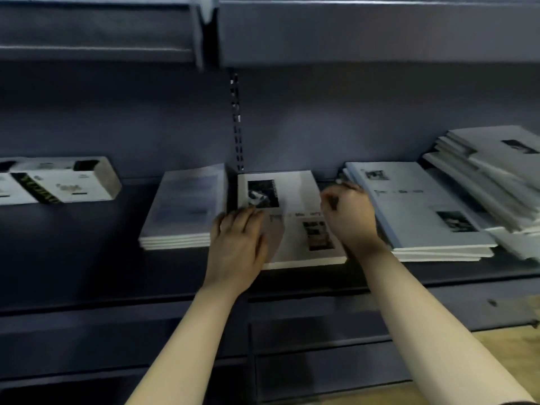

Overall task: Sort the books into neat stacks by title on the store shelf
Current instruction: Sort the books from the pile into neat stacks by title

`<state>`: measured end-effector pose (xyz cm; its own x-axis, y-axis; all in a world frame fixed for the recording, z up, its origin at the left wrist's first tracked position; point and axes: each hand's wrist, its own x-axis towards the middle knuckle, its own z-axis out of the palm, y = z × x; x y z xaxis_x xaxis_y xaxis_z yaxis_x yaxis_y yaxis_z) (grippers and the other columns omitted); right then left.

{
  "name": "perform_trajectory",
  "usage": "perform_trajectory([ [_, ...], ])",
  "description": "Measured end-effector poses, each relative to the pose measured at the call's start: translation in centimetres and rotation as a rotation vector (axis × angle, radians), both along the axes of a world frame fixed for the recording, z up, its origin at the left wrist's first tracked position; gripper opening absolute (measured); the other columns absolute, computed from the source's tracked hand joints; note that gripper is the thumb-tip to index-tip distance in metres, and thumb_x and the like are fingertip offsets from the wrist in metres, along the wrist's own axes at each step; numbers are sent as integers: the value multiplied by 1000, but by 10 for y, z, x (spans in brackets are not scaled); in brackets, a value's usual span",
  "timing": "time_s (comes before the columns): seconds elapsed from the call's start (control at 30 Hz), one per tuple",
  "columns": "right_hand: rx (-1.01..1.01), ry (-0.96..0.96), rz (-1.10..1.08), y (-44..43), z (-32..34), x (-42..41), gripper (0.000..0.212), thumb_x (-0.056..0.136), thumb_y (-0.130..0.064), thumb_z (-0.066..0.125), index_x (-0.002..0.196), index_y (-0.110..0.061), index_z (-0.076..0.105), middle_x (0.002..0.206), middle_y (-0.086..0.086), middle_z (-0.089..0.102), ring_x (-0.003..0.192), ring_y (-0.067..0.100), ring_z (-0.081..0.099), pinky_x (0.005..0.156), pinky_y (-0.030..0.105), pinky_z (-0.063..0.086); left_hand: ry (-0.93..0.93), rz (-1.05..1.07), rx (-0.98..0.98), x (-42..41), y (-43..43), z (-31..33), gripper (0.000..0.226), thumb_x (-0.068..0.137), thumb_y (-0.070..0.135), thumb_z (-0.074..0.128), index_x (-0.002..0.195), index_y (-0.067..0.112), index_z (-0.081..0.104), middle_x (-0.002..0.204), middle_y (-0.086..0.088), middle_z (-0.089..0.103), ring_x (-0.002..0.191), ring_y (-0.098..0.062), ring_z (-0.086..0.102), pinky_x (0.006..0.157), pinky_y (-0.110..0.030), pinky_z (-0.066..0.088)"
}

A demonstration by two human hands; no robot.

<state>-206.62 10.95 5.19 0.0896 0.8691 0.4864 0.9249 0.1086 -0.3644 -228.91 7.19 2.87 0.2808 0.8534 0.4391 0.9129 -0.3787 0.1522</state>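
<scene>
A white book with two dark photos (pixel 295 197) lies flat in the middle of the dark shelf (pixel 87 258). My left hand (pixel 238 247) rests flat on its near left corner, fingers together and spread over the cover. Against its right edge sits my right hand (pixel 349 217), fingers curled; whether it grips the book I cannot tell. A pale blue-grey stack (pixel 184 209) sits just left of the white book. Right of it lies a light blue stack (pixel 420 206) with the same photo layout.
A messy, fanned pile of grey books (pixel 496 171) leans at the far right. White books with a black-and-yellow band (pixel 58 182) lie at the far left. An upper shelf (pixel 350 33) overhangs. A slotted upright (pixel 236 121) runs down the back wall.
</scene>
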Motion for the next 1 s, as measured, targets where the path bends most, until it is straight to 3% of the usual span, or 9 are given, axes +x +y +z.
perform_trajectory([
  [0.23,-264,-78,-276,0,-10,120,47,81,-40,30,88,-12,68,95,19,65,94,39,59,76,37,42,-6,-121,-2,97,8,5,42,92,32,38,128,17,53,133,-4,53,124,-22,47,108,-47,28],
  [0.37,-355,-171,-302,-5,-7,161,42,87,-42,34,86,-14,65,101,15,63,97,37,58,75,38,35,-13,-156,-23,140,11,2,45,93,36,34,129,17,53,133,-2,53,123,-20,48,110,-48,28],
  [0.47,-412,-70,-356,-2,-8,183,71,76,-58,17,104,-10,62,111,18,61,104,39,56,78,41,36,-26,-164,-20,165,14,0,45,93,36,34,130,18,52,133,-1,53,123,-19,48,110,-48,27],
  [0.6,-403,23,-377,-8,-6,202,90,76,-79,34,118,-4,60,116,24,62,110,42,57,88,43,44,-11,-138,-9,187,15,-1,45,92,36,33,127,18,54,129,-1,55,119,-20,50,108,-47,28],
  [0.7,-418,138,-353,-9,1,208,108,56,-91,35,106,-1,68,105,25,67,102,34,65,85,39,52,-8,-105,-17,193,16,-4,46,91,36,34,126,17,56,127,-2,57,117,-21,53,106,-48,31],
  [0.73,-445,165,-343,-8,5,210,107,54,-90,36,99,0,70,100,24,68,96,31,67,81,35,53,-6,-91,-20,194,16,-6,46,91,36,33,126,16,56,127,-3,57,116,-22,53,106,-48,31],
  [0.8,-501,193,-328,-6,12,214,87,67,-79,52,94,1,70,96,21,67,92,30,66,71,29,47,-9,-68,-33,195,16,-8,48,90,36,32,126,16,56,128,-4,57,117,-24,53,106,-49,31],
  [0.9,-480,202,-316,-6,20,219,61,79,-56,69,96,2,64,98,21,63,98,33,64,68,30,43,-20,-40,-49,196,16,-9,49,90,36,31,127,15,55,129,-5,56,119,-25,52,107,-51,31],
  [1.0,-402,209,-324,-9,24,220,80,74,-50,77,122,7,46,116,23,61,110,36,60,75,34,45,-28,-22,-51,197,16,-8,50,90,36,30,128,15,55,130,-6,55,119,-26,51,107,-52,30],
])
